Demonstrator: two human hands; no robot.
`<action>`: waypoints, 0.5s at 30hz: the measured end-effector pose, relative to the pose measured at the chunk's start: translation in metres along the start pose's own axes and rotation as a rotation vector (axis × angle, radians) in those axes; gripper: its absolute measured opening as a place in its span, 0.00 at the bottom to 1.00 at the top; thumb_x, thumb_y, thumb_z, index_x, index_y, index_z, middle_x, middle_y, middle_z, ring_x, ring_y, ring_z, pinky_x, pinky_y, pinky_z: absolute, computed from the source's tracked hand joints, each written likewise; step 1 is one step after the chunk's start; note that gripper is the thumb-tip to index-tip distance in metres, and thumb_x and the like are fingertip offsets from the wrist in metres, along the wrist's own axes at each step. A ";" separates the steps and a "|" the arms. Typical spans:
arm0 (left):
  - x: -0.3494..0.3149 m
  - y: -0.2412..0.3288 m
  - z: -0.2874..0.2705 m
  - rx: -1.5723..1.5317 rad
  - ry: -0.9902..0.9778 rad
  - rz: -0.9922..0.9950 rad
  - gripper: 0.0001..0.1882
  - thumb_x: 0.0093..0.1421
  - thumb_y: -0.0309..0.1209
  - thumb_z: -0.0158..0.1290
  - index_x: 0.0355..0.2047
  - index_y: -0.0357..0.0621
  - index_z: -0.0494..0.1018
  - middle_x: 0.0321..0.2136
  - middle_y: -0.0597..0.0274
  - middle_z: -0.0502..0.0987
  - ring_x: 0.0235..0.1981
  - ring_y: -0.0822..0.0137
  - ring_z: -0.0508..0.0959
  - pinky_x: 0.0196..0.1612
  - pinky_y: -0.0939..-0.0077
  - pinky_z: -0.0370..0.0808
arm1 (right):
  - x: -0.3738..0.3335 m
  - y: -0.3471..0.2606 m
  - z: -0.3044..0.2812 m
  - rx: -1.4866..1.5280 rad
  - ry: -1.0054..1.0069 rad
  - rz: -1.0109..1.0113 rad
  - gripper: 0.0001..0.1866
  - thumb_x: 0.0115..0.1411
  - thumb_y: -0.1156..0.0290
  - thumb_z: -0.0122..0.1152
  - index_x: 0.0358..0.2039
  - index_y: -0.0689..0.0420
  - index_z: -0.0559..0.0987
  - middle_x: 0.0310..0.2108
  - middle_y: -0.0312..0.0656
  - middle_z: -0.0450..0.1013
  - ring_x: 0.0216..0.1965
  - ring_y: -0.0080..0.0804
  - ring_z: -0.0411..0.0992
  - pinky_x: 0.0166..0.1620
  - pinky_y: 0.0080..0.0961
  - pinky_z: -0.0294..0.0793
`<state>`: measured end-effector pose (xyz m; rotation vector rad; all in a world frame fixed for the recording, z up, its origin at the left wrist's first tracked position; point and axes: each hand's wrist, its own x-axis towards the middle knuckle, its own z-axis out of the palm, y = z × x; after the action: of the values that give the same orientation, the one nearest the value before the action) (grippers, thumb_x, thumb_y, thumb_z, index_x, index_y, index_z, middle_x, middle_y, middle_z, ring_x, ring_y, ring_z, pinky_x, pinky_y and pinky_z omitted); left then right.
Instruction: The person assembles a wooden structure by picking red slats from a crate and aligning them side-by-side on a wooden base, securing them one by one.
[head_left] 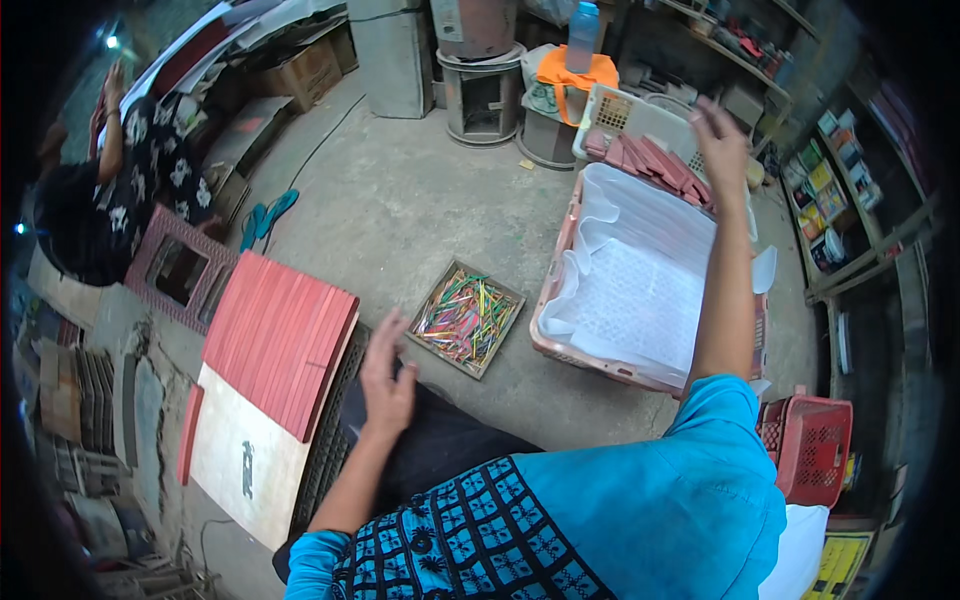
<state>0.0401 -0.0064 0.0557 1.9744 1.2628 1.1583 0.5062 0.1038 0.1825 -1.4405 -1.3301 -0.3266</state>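
My left hand (386,385) is empty, its fingers stretched and thumb apart, beside a board (236,465) and above my dark-clothed leg. A close row of slim red strips (278,340) lies across the far part of that board. My right arm reaches far out, with the right hand (722,155) raised over the far end of a plastic crate; its fingers look apart and hold nothing I can see. Close to that hand, a pile of flat reddish strips (655,168) lies in a pale basket (612,108). The crate (555,345) is lined with translucent plastic sheet (640,290).
A shallow tray (484,372) of thin multicoloured sticks sits on the floor between my hands. A red basket (822,450) stands at right, near shelves (850,215). Another person (140,170) sits at far left by blue-green sandals (268,218). A blue bottle (582,38) stands behind.
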 end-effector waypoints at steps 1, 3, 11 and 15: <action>0.003 -0.004 0.015 -0.002 -0.051 0.013 0.25 0.48 0.21 0.45 0.50 0.40 0.66 0.54 0.49 0.62 0.52 0.55 0.66 0.49 0.68 0.68 | -0.009 0.041 0.011 -0.238 -0.079 0.168 0.26 0.51 0.57 0.57 0.46 0.62 0.73 0.36 0.53 0.74 0.41 0.46 0.72 0.45 0.30 0.69; 0.002 -0.021 0.038 0.025 -0.110 0.017 0.26 0.45 0.19 0.45 0.49 0.40 0.66 0.54 0.48 0.63 0.51 0.52 0.67 0.48 0.67 0.68 | -0.020 0.114 0.030 -0.536 -0.164 0.316 0.32 0.49 0.50 0.58 0.48 0.61 0.71 0.44 0.56 0.70 0.47 0.51 0.67 0.50 0.35 0.65; 0.005 -0.044 0.051 0.089 -0.125 -0.175 0.22 0.45 0.18 0.46 0.43 0.40 0.70 0.53 0.50 0.64 0.51 0.53 0.67 0.43 0.68 0.71 | -0.016 0.104 0.120 -0.545 -0.700 0.509 0.49 0.45 0.29 0.41 0.57 0.58 0.61 0.58 0.54 0.55 0.60 0.51 0.52 0.60 0.51 0.46; 0.001 -0.044 0.048 0.125 -0.100 -0.219 0.22 0.44 0.17 0.45 0.42 0.39 0.70 0.53 0.51 0.64 0.49 0.56 0.69 0.44 0.70 0.70 | 0.000 0.068 0.179 -0.646 -0.791 0.524 0.51 0.44 0.30 0.43 0.57 0.59 0.60 0.57 0.52 0.58 0.59 0.50 0.54 0.59 0.50 0.50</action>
<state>0.0618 0.0145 -0.0022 1.8986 1.4872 0.8831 0.4831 0.2656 0.0818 -2.5689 -1.4283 0.2230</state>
